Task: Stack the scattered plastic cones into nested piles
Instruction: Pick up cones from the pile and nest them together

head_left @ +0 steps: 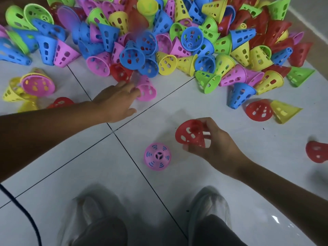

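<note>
White floor tiles (177, 201) carry a heap of coloured plastic cones (159, 36) along the far side. Nearer, the left hand (115, 102), fingers spread, touches a blurred pink cone (146, 90) at the heap's edge. Right hand (216, 141) grips a red cone (191, 134), beside an upright pink stack (157, 156).

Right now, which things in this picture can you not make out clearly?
- Head view: left hand fingertips and pink cone are motion-blurred; contact unclear.
- Red cone: the right hand hides its far side.
- Red cone at right edge: cut off by the frame.
- Shoes: blurred.
</note>
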Available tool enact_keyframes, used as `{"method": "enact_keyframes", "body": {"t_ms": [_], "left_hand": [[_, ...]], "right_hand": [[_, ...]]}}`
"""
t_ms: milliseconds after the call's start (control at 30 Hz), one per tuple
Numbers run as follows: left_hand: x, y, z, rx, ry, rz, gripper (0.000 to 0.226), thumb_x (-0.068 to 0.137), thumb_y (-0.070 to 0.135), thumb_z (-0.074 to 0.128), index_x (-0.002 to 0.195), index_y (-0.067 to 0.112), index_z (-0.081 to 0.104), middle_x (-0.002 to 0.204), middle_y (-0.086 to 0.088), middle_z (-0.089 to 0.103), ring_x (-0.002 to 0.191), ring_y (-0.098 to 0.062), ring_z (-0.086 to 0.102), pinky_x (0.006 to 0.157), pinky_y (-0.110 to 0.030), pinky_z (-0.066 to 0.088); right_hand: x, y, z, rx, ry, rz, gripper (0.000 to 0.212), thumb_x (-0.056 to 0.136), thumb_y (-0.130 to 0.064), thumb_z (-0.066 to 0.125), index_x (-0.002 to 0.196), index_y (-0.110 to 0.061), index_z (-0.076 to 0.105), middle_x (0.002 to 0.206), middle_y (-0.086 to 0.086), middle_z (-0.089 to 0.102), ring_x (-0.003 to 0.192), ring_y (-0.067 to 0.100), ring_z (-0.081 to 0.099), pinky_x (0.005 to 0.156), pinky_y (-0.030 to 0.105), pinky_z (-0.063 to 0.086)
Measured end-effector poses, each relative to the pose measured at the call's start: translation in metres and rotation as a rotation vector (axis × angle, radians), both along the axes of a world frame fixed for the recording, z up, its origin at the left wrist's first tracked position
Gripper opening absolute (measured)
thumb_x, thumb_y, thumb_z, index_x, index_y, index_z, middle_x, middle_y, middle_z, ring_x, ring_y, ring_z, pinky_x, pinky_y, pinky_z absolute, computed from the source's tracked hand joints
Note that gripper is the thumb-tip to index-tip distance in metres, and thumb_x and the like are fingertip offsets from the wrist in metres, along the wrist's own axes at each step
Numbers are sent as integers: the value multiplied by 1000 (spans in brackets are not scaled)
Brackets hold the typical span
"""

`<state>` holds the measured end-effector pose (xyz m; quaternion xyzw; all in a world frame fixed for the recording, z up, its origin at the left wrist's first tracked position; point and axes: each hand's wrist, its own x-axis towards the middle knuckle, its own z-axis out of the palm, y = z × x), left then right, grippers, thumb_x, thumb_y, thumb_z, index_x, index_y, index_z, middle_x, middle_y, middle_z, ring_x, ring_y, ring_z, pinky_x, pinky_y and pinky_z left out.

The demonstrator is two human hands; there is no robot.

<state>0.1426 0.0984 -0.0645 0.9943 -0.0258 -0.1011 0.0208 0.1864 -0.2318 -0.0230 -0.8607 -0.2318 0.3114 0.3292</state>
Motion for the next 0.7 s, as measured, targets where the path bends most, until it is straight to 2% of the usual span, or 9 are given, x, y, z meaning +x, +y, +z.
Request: {"method": "enact_keyframes", "body": {"t_ms": [67, 167, 300, 367, 433, 533, 633, 700], "left_hand": [[-8, -2, 0, -37, -25, 27, 51, 90, 38, 68, 130, 12, 52, 125, -9, 52, 115, -30, 50, 78, -44, 53], [-22, -8, 2, -118, -72, 74, 49, 93, 44, 63, 129, 11, 56, 122, -7, 57, 113, -29, 53, 80, -44, 53], [-47, -17, 6, -262, -164, 184, 51, 93, 52, 56, 123, 12, 62, 116, -4, 64, 106, -28, 58, 85, -45, 53], [-58, -26, 11, -384, -217, 271, 54, 90, 59, 52, 114, 13, 68, 107, -2, 67, 97, -25, 63, 83, -42, 53], [-69, -35, 16, -493, -270, 398, 58, 85, 67, 51, 102, 15, 72, 97, 0, 69, 85, -19, 66, 78, -38, 55], [-81, -46, 23, -583, -363, 610, 54, 80, 71, 60, 81, 18, 72, 75, 5, 70, 69, -15, 67, 67, -37, 55], [-86, -55, 29, -631, -358, 786, 52, 80, 67, 66, 59, 20, 63, 50, 12, 59, 51, -5, 57, 55, -28, 42], [-88, -55, 30, -717, -320, 900, 60, 77, 67, 70, 56, 12, 64, 49, 6, 60, 51, -12, 59, 57, -30, 47]], "right_hand": [[-8, 0, 8, 41, 73, -31, 73, 63, -60, 75, 126, -37, 45, 119, -19, 59, 109, 7, 60, 83, 15, 53], [-15, 1, 19, 103, 153, -85, 71, 62, -57, 80, 124, -38, 50, 115, -17, 61, 102, 7, 63, 79, 24, 58], [-20, 4, 33, 157, 125, -63, 68, 61, -52, 85, 120, -36, 56, 106, -19, 61, 94, -7, 60, 70, 10, 50], [-24, 6, 38, 145, 51, 0, 72, 58, -54, 86, 122, -37, 57, 108, -20, 61, 99, -6, 59, 74, 8, 50], [-31, 9, 40, 101, -101, 137, 79, 57, -62, 82, 128, -34, 58, 111, -21, 58, 102, -4, 57, 77, 4, 48], [-41, 15, 38, 86, -202, 252, 85, 58, -67, 78, 131, -27, 59, 115, -14, 57, 100, 3, 57, 78, 3, 46], [-49, 24, 33, 82, -218, 290, 85, 58, -62, 84, 131, -25, 61, 115, -10, 56, 98, 10, 59, 82, 10, 49], [-52, 30, 28, 63, -240, 299, 81, 58, -54, 91, 128, -23, 64, 112, -6, 55, 94, 12, 60, 83, 19, 53]]}}
